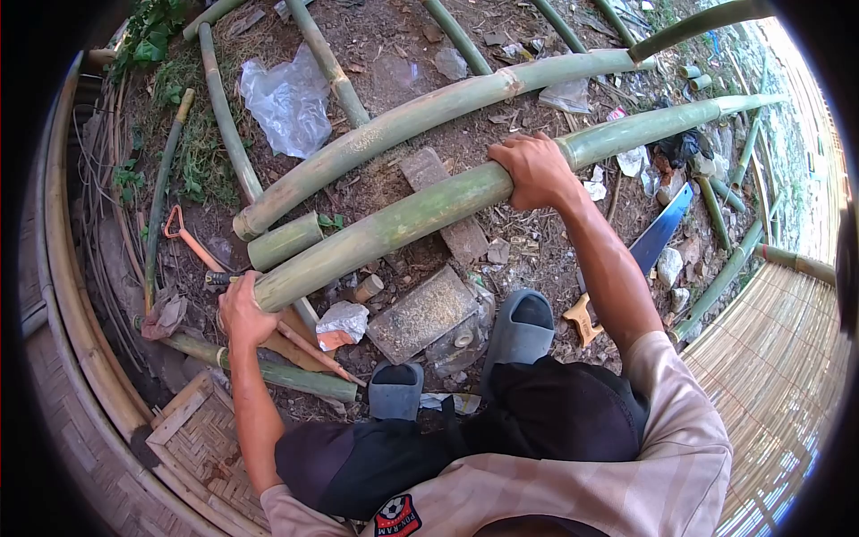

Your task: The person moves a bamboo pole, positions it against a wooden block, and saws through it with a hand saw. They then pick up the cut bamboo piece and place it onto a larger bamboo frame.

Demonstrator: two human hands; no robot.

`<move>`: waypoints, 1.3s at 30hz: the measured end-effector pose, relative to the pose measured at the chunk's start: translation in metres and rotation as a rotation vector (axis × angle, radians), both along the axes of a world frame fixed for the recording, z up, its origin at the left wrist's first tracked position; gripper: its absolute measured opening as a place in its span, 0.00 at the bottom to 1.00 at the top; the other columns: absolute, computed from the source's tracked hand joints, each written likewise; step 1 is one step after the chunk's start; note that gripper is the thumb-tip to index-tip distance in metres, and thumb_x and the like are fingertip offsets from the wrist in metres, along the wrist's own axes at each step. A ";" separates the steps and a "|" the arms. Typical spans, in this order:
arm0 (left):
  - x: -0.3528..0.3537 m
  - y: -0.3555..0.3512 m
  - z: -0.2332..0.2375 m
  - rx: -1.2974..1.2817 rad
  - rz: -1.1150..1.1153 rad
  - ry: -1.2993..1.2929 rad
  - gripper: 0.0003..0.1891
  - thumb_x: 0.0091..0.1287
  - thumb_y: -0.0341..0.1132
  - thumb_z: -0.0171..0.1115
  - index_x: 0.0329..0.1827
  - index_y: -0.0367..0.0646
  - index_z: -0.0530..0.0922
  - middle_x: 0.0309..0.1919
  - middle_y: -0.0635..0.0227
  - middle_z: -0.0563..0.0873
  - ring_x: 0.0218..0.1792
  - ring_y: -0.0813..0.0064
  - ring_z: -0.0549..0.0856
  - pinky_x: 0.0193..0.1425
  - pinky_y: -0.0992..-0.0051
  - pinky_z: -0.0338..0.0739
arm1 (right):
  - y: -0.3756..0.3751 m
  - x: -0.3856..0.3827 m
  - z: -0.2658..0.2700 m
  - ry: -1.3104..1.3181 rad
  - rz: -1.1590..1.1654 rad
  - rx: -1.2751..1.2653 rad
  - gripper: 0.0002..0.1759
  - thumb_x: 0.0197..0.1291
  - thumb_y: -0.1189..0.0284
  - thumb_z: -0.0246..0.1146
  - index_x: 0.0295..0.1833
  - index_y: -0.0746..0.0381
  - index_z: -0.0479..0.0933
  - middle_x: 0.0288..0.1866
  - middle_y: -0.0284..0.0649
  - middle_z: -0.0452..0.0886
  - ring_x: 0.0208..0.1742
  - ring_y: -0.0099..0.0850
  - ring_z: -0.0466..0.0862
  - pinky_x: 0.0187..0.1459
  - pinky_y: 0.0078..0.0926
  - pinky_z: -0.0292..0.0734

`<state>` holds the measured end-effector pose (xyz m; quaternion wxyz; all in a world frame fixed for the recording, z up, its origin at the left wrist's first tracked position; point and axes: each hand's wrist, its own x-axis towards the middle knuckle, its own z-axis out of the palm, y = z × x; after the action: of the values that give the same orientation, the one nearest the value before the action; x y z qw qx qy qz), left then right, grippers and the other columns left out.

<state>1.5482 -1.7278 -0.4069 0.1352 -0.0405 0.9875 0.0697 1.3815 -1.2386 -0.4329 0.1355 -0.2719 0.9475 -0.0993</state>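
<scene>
Bamboo pole (394,224); left fingers (241,285) hold its cut end; right fingers (506,152) wrap over its middle.

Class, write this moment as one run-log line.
left hand: at cut end of bamboo pole | right hand: gripping pole, farther along | blue-bladed saw: on ground, unheld

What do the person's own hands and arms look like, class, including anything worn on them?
The left hand and right hand are ungloved, with no watch or bracelet visible at either wrist. Both forearms are bare. The left sleeve and right sleeve are beige and short, part of a shirt bearing a dark, red-edged badge with a football.
</scene>
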 end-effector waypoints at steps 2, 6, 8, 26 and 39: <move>0.000 0.000 0.000 -0.004 0.000 0.000 0.32 0.38 0.35 0.82 0.51 0.48 0.80 0.46 0.60 0.88 0.52 0.50 0.86 0.56 0.52 0.77 | 0.000 0.000 -0.001 0.001 0.000 -0.005 0.22 0.32 0.74 0.70 0.41 0.55 0.80 0.38 0.39 0.86 0.49 0.46 0.87 0.51 0.48 0.77; 0.000 -0.003 -0.003 -0.005 -0.001 0.000 0.32 0.38 0.36 0.82 0.51 0.48 0.80 0.46 0.60 0.88 0.53 0.50 0.85 0.56 0.52 0.77 | 0.001 0.000 -0.001 0.019 0.004 -0.013 0.22 0.32 0.74 0.70 0.41 0.55 0.80 0.38 0.39 0.86 0.49 0.46 0.87 0.51 0.49 0.77; 0.000 -0.004 -0.003 -0.006 0.040 -0.077 0.35 0.39 0.37 0.82 0.56 0.49 0.79 0.50 0.60 0.87 0.57 0.51 0.84 0.62 0.54 0.73 | 0.000 0.000 -0.001 0.019 0.006 -0.016 0.22 0.32 0.74 0.71 0.41 0.55 0.80 0.38 0.39 0.86 0.49 0.46 0.87 0.51 0.49 0.77; -0.002 0.000 0.001 0.004 0.005 -0.012 0.33 0.36 0.37 0.83 0.51 0.48 0.80 0.46 0.60 0.88 0.52 0.50 0.86 0.56 0.52 0.78 | 0.000 -0.002 0.000 -0.042 -0.008 0.008 0.27 0.28 0.75 0.69 0.44 0.55 0.80 0.40 0.39 0.84 0.51 0.46 0.86 0.51 0.49 0.76; -0.002 -0.001 -0.001 0.013 0.003 -0.003 0.31 0.37 0.36 0.83 0.49 0.47 0.80 0.45 0.60 0.88 0.52 0.50 0.86 0.56 0.53 0.78 | -0.002 -0.002 0.003 -0.019 0.000 0.010 0.23 0.32 0.74 0.70 0.42 0.55 0.81 0.38 0.40 0.86 0.49 0.46 0.87 0.51 0.49 0.77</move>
<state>1.5461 -1.7287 -0.4074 0.1370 -0.0412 0.9868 0.0763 1.3795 -1.2402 -0.4295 0.1459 -0.2703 0.9467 -0.0970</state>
